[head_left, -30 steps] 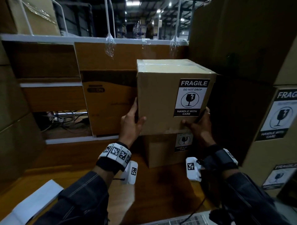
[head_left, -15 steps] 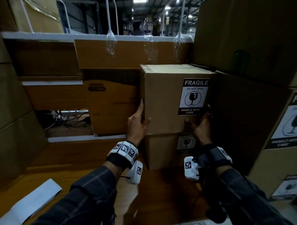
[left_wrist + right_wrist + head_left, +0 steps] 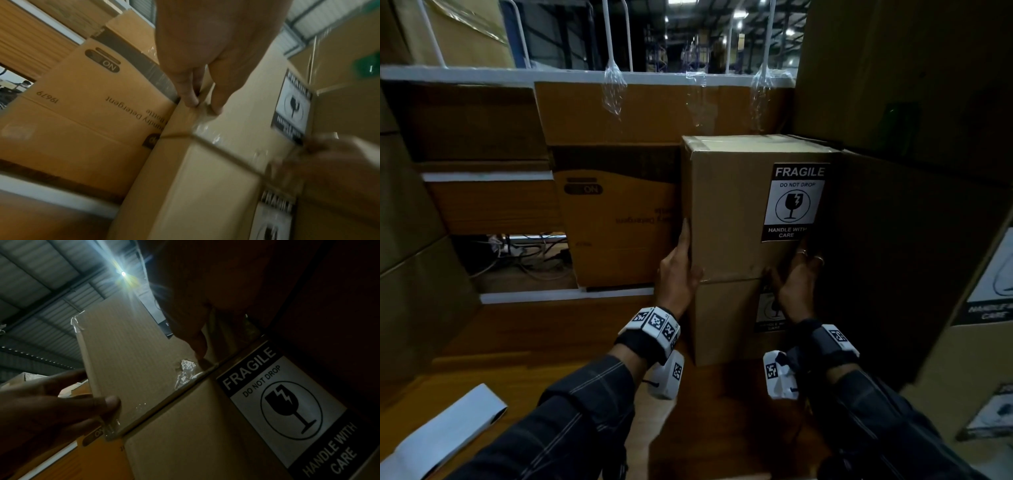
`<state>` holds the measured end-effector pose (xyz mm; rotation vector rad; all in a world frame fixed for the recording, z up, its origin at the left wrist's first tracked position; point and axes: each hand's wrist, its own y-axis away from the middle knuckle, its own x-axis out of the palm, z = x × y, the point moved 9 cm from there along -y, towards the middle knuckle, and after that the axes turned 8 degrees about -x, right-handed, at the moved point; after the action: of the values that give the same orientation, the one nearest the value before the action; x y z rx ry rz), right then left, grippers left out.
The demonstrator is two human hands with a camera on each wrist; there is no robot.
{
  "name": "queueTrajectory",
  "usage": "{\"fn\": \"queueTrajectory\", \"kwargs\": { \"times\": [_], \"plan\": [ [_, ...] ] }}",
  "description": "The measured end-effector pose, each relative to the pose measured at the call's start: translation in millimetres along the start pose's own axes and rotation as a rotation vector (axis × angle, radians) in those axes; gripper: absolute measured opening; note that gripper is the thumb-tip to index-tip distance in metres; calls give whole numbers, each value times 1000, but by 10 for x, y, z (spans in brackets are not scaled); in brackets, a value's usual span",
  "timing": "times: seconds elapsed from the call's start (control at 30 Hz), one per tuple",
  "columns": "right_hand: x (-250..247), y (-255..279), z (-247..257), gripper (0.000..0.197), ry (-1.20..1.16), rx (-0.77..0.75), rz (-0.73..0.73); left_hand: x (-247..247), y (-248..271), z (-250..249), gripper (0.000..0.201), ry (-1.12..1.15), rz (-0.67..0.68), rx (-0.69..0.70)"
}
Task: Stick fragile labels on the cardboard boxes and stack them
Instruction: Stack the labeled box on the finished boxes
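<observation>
Over the last second the upper cardboard box (image 3: 743, 205) has been coming down and back, and it is now sitting on the lower cardboard box (image 3: 722, 322), front faces nearly flush, its right side tucking against the tall dark carton (image 3: 914, 240) at 3 o'clock. That suggests the stacking step for this box is all but finished and only a final squaring push is remaining. The left hand (image 3: 678, 270) is pressing flat along the upper box's left front edge, its fingers (image 3: 190, 97) lying straight and together down the side while the thumb is resting on the front face. The right hand (image 3: 796, 279) is bracing the lower right corner at the seam between the boxes, fingers reaching up the right side; whether they are curling behind the corner I cannot tell. The fragile label (image 3: 794, 202) is facing outward on the upper box, and the lower box's own fragile label (image 3: 287, 404) is showing just under the seam. Room is tightening: the detergent carton (image 3: 619, 219) is standing at 9 o'clock just beside the stack, so the left fingers are working in a narrow gap, and at 3 o'clock almost none is remaining. Toward 6 o'clock the wooden surface (image 3: 571, 325) is lying open for drawing both hands back, with the label backing strip (image 3: 445, 431) near 7 o'clock.
</observation>
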<state>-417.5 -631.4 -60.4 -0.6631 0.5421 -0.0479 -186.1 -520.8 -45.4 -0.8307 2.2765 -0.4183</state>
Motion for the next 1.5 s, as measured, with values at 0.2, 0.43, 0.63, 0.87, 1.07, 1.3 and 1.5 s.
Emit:
{"fn": "queueTrajectory", "kwargs": {
  "times": [0.2, 0.43, 0.63, 0.87, 1.07, 1.3, 1.5],
  "plan": [
    [47, -56, -70, 95, 59, 24, 27, 122, 111, 315, 114, -91, -8, -23],
    [145, 0, -61, 100, 35, -11, 40, 157, -14, 555, 111, -16, 10, -112],
    [140, 123, 37, 97, 16, -68, -7, 158, -27, 560, 93, 156, 124, -203],
    [318, 707, 287, 65, -84, -36, 15, -280, 368, 752, 93, 83, 68, -299],
    [873, 1406, 668, 38, -253, -212, 206, -1187, 1122, 1142, 62, -2, -82, -305],
    [1715, 1884, 1297, 37, -378, -271, 424, -2498, 2021, 1664, 48, -111, -329, -434],
    [2411, 2222, 2222, 34, -454, -316, 585, -3626, 2374, 2022, 47, -172, -452, -485]
  ]
}}
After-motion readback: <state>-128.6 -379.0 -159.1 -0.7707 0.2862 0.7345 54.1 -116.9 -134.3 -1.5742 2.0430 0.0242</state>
